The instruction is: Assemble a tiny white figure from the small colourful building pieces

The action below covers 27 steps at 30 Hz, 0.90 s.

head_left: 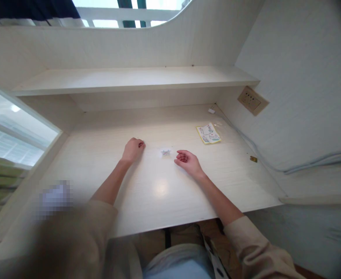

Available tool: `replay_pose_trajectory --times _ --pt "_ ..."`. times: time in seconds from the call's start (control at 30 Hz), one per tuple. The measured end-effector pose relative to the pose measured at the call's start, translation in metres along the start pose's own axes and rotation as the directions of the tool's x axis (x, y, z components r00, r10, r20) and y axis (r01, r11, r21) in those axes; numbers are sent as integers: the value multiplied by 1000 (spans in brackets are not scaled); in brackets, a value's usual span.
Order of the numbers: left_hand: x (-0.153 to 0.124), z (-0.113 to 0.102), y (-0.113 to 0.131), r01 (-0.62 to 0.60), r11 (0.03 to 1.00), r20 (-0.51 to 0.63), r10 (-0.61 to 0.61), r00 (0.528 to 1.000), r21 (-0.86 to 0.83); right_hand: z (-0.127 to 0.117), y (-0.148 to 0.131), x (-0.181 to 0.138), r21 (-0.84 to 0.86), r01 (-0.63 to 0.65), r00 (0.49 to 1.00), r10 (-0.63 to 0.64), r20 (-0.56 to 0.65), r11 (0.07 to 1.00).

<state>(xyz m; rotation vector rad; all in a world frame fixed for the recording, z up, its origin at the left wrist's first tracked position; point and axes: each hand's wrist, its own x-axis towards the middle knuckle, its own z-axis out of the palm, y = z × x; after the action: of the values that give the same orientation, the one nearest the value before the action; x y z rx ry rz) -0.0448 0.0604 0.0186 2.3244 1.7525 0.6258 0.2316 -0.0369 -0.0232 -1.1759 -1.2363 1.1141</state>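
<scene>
My left hand [133,150] rests low over the pale desk [159,205], its fingers curled together in a pinch. Whatever may be between those fingertips is too small or hidden to make out. To its right lies a small whitish star-like piece [166,152] with faint coloured marks; its kind is unclear. Just right of that piece is my right hand [188,162], palm turned inward. Its fingers bend loosely, with a gap between thumb and forefinger and nothing visible in them. Neither hand touches the small piece.
A yellow-edged printed card [209,133] lies at the right rear, beside clear plastic film. Grey cables [253,145] run along the right wall beneath a socket plate [252,100]. A small brass-coloured piece [253,159] is near that wall. A shelf [141,77] spans the back.
</scene>
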Motion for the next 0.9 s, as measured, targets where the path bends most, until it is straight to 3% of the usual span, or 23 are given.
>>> replay_pose_trajectory --times 0.53,0.9 --pt "0 -1 -4 14 998 -13 -13 1000 55 1 4 0 -51 18 1000 -18 0 999" --pt "5 -2 0 -36 984 88 21 996 176 0 9 1 -74 19 1000 -18 6 997"
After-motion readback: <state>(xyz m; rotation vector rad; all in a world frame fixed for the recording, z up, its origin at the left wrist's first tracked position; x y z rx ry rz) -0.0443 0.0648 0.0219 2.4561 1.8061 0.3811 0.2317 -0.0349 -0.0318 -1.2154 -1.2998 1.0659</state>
